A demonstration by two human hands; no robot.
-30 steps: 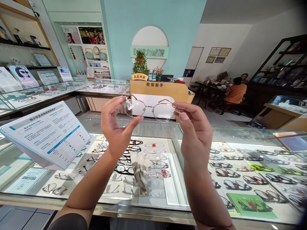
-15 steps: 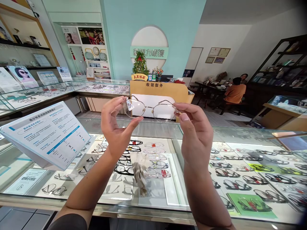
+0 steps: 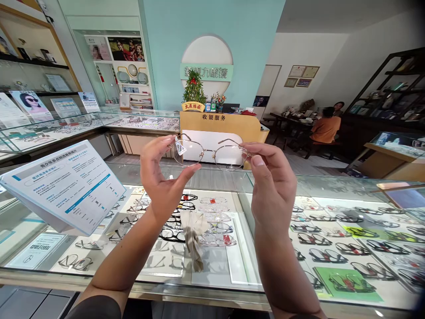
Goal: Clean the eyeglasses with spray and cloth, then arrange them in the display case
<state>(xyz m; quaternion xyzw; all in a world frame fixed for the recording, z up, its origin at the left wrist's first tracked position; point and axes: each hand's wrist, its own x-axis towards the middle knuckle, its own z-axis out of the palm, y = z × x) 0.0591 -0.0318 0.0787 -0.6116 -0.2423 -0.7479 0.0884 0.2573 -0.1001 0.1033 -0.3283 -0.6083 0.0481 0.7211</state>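
Note:
Thin metal-rimmed eyeglasses (image 3: 209,151) with round clear lenses are held up above the glass counter, between my two hands. My left hand (image 3: 162,170) grips their left outer edge, thumb below and fingers above. A small white tag or sticker shows at the left lens. With thumb and fingers, my right hand (image 3: 272,186) pinches the right end near the hinge. Both temples point away from me. Below the glasses, a beige cloth (image 3: 193,239) lies crumpled on the counter top.
The glass display counter (image 3: 229,292) holds rows of spectacle frames. A folded information card (image 3: 63,186) stands at the left. Beyond are a wooden cashier desk (image 3: 221,119) with a plant, and more glass cases (image 3: 142,122). People sit at a table, far right; one wears an orange top (image 3: 326,130).
The eyeglasses have turned slightly and shifted a little to the right. My right hand has moved slightly right with them; both hands keep their hold.

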